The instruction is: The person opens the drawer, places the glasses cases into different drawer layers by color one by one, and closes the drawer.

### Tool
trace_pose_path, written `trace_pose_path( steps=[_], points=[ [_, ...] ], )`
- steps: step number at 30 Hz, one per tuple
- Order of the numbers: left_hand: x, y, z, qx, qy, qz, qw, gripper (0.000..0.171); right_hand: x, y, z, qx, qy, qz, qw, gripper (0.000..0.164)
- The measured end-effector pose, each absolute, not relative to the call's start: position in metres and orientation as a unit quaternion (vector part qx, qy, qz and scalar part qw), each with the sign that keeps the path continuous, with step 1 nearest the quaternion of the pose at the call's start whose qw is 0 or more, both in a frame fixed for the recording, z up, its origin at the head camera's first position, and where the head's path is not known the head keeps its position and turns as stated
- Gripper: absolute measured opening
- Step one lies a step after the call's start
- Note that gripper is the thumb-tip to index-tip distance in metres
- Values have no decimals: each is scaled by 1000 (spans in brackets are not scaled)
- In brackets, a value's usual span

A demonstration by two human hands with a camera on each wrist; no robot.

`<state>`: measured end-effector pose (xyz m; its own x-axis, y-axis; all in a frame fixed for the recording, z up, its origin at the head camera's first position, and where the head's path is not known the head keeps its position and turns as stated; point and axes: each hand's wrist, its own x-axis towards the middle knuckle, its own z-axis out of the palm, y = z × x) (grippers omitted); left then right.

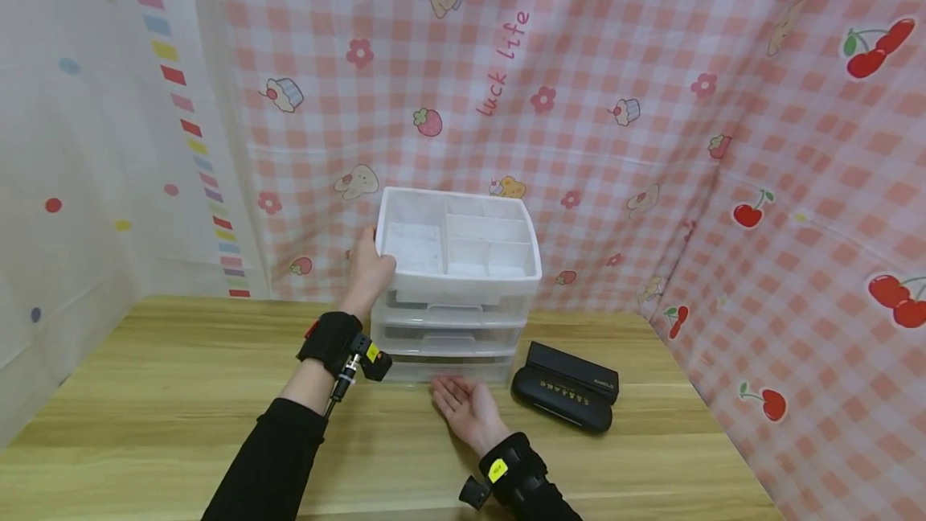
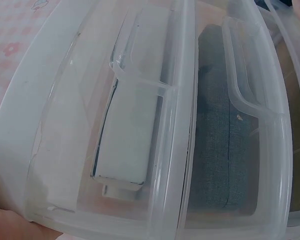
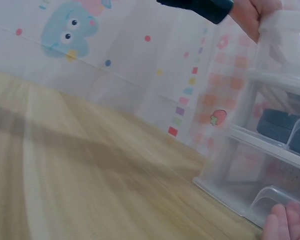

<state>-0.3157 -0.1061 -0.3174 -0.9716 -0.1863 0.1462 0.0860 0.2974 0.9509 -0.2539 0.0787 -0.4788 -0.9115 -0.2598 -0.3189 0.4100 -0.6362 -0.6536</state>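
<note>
A white plastic drawer unit [image 1: 463, 289] with a divided top tray and three clear drawers stands near the back wall. My left hand [image 1: 369, 273] grips its upper left side, the thumb by the tray rim. At the foot of the unit, my right hand [image 1: 472, 412] is turned palm up. Its fingertips [image 3: 282, 225] overlap the handle [image 3: 276, 195] of the bottom drawer [image 1: 405, 371]. Through the clear fronts in the left wrist view, a white case [image 2: 130, 125] with dark edges lies in the top drawer and a dark grey cloth-like case [image 2: 217, 140] in the middle one.
Right of the unit, two black cases lie side by side: a straight-edged one [image 1: 579, 368] behind a rounded one [image 1: 560, 400] with gold lettering. The wooden table [image 1: 181, 392] meets patterned cloth walls [image 1: 463, 87] at the back and sides.
</note>
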Motion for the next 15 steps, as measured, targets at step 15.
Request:
trace_pose_path(
  steps=[15],
  points=[
    [-315,-107,-318,28,-800,-589,111,63,-223,86,-477,96,422,-877,209,54]
  ],
)
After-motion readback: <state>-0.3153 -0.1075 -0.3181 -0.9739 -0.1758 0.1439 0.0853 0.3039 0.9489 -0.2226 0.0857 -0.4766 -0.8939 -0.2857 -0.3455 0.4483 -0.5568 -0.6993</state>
